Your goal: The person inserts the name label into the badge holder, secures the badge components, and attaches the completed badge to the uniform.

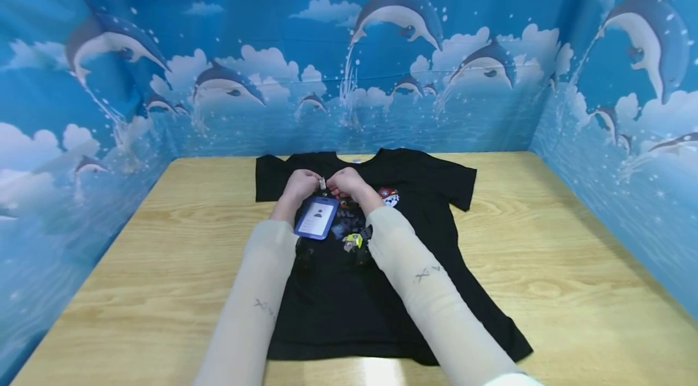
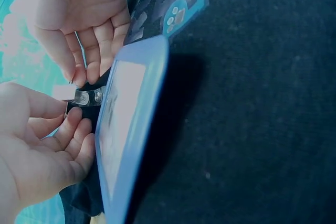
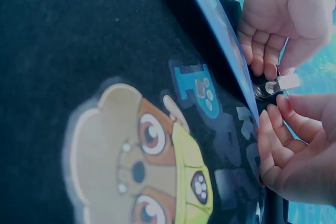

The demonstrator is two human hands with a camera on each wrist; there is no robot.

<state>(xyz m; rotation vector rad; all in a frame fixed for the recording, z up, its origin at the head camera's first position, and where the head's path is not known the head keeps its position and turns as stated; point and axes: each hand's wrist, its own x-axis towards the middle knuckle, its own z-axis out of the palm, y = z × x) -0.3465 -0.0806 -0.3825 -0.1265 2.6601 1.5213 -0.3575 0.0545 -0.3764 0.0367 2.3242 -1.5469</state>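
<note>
A black T-shirt (image 1: 349,295) lies spread out with printed cartoon figures on its front. On its chest is a blue-framed ID badge (image 1: 317,217) with a white card inside, a metal badge clip (image 1: 323,183) at its top. My left hand (image 1: 303,185) pinches the clip from the left with thumb and fingertips. From the other side, my right hand (image 1: 350,182) pinches at the same clip, its fingers curled. In the right wrist view, the clip (image 3: 282,83) sits between both sets of fingertips; whether shirt fabric is caught in it is hidden.
The shirt lies on a light wooden table (image 1: 163,265). A blue curtain (image 1: 283,95) printed with dolphins and clouds closes off the back and sides. The badge (image 2: 126,124) stands tilted up from the cloth in the left wrist view.
</note>
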